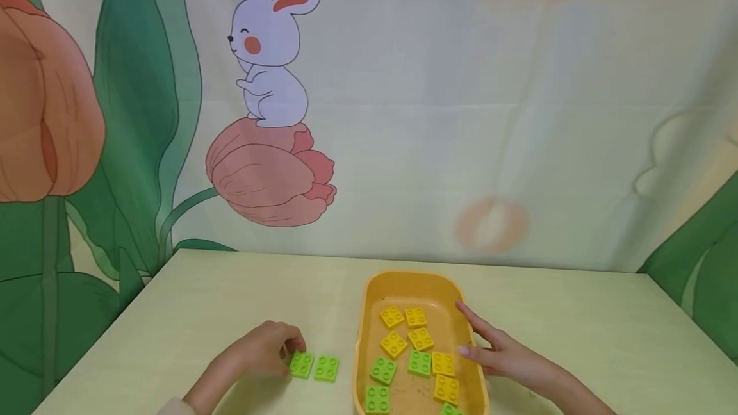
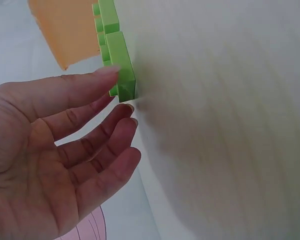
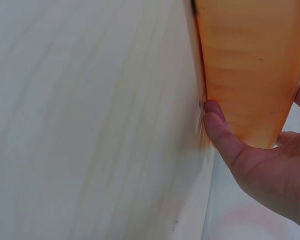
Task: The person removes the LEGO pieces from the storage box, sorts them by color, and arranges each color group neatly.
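My left hand [image 1: 266,352] is at the left end of two green building blocks lying side by side on the table. Its thumb and index finger pinch the left green block [image 2: 121,67], thumb at the near side, while the other fingers stay loosely bent beside it. Just right of it lies the second green block [image 1: 326,368]. My right hand [image 1: 507,357] holds the right wall of a yellow-orange tray [image 1: 364,312], thumb [image 3: 225,135] pressed low on the outer wall and fingers at the rim. Inside the tray lie several yellow blocks [image 1: 394,343] and several green blocks [image 1: 383,370], studs up.
The pale wooden table [image 1: 259,287] runs back to a hanging cloth [image 1: 403,146] printed with a rabbit and tulips. The tray stands in the middle of the table, its near end cut off by the head view's lower edge.
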Demonstrator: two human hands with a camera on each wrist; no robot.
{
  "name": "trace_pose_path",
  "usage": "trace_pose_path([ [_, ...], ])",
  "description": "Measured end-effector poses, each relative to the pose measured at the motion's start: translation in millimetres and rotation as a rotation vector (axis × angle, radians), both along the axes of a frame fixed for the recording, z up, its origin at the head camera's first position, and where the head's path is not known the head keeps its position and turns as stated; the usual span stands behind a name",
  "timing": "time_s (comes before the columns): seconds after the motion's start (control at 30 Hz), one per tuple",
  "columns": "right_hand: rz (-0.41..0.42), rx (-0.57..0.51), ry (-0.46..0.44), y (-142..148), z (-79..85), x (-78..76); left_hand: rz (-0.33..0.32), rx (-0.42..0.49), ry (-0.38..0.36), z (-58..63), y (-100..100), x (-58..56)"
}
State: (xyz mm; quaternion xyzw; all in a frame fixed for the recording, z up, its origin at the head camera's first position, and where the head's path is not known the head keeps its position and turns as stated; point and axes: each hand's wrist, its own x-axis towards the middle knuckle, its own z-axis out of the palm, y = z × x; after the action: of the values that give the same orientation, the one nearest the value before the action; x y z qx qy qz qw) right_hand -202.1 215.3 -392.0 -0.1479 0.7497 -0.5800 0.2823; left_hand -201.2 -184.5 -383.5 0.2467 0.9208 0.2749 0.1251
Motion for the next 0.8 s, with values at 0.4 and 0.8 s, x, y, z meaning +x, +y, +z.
trace_pose_path([
  [0.4,-0.013,0.002,-0.010,0.6,-1.3,-0.5,-0.010,-0.011,-0.018,-6.6,-0.1,-3.9],
  [0.8,-0.011,0.014,0.002,-0.3,0.7,0.7,0.079,0.008,-0.010,5.1,9.9,-0.6],
])
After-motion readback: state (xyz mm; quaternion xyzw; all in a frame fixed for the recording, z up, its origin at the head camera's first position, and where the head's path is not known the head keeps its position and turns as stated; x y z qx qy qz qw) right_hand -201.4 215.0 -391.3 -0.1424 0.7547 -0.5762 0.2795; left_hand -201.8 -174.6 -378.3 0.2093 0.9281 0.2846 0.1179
